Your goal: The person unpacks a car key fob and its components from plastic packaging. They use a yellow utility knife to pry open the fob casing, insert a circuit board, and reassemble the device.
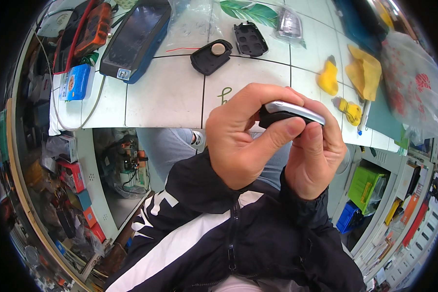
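Between my two hands is a black key fob with a silver edge (297,108), held above the near edge of the table. My left hand (241,138) pinches it from the left, thumb against the black side and index finger curled over the top. From the right, the thumb and bent fingers of my right hand (319,151) close on its other end. Farther back on the tiles lies a black key fob half (207,62) with a round silver coin cell (218,49) on it. Beside that sits a black fob shell piece (250,39) with several button-shaped recesses.
A dark handheld device (136,41) and a blue box (78,82) occupy the table's left. Clear plastic packaging (289,24) lies at the back. On the right are yellow-handled tools (328,80), a yellow cloth (364,73) and a plastic bag (413,82).
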The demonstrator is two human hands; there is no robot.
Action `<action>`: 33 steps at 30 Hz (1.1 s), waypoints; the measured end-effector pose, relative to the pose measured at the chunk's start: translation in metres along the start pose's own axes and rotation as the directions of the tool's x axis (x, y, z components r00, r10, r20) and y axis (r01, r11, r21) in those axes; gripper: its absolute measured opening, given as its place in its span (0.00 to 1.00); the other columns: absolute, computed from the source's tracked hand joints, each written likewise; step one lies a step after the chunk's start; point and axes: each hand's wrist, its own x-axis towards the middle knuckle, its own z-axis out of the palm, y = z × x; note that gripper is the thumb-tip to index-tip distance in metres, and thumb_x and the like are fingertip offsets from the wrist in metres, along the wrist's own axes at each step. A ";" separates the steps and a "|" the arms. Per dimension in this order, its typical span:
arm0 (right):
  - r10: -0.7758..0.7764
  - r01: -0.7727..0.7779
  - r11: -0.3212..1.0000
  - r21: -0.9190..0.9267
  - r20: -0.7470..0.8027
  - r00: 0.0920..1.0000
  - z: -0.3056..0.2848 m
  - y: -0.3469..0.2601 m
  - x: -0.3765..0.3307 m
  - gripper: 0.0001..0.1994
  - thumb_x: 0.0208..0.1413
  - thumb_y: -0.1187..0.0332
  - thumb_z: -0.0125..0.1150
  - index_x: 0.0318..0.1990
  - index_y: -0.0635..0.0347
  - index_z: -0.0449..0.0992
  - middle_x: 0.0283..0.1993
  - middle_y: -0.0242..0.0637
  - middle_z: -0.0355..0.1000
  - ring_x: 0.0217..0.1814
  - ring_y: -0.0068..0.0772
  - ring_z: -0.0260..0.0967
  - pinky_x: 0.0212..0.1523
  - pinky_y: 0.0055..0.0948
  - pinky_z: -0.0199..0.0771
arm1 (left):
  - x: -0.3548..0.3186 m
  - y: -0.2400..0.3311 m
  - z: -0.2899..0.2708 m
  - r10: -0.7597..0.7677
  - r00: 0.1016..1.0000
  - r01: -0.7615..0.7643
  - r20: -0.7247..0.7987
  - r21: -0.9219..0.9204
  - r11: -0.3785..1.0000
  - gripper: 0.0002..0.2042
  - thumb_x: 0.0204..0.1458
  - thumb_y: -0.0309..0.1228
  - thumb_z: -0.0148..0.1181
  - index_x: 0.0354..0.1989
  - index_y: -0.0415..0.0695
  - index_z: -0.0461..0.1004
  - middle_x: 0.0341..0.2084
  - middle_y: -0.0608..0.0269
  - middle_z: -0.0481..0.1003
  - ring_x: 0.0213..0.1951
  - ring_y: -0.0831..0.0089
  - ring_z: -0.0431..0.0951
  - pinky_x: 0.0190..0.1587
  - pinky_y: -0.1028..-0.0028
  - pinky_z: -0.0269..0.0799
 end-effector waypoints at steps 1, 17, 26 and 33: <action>0.005 -0.005 1.000 -0.010 -0.006 1.000 -0.001 0.001 -0.001 0.16 0.55 0.72 0.56 0.49 0.72 0.68 0.51 0.56 0.68 0.49 0.37 0.69 0.52 0.29 0.67 | 0.000 0.001 0.001 -0.036 0.999 0.036 -0.011 -0.006 0.999 0.13 0.49 0.23 0.60 0.42 0.34 0.68 0.37 0.57 0.73 0.37 0.77 0.72 0.42 0.81 0.67; 0.215 -0.197 0.970 0.143 -0.122 0.969 -0.008 0.017 0.001 0.14 0.56 0.71 0.56 0.49 0.64 0.68 0.45 0.39 0.71 0.40 0.26 0.70 0.41 0.24 0.72 | -0.004 -0.025 -0.002 -0.199 0.977 0.186 -0.079 -0.146 0.972 0.17 0.49 0.26 0.60 0.47 0.38 0.67 0.41 0.61 0.67 0.44 0.74 0.69 0.45 0.76 0.65; 0.032 -0.028 0.941 -0.338 0.006 0.999 -0.017 -0.001 0.018 0.15 0.50 0.73 0.59 0.46 0.67 0.70 0.48 0.37 0.63 0.46 0.25 0.64 0.44 0.22 0.66 | 0.004 -0.012 -0.009 -0.207 0.976 0.194 0.066 0.166 0.967 0.08 0.51 0.26 0.56 0.35 0.37 0.66 0.19 0.59 0.71 0.21 0.71 0.74 0.27 0.77 0.68; 0.166 -0.169 0.981 -0.095 -0.040 0.985 -0.021 0.000 0.021 0.16 0.50 0.69 0.61 0.46 0.65 0.71 0.41 0.37 0.70 0.42 0.25 0.68 0.44 0.22 0.67 | 0.001 -0.015 -0.011 -0.224 0.973 0.224 0.049 0.011 0.975 0.11 0.49 0.29 0.60 0.37 0.35 0.70 0.23 0.60 0.73 0.25 0.79 0.73 0.28 0.80 0.68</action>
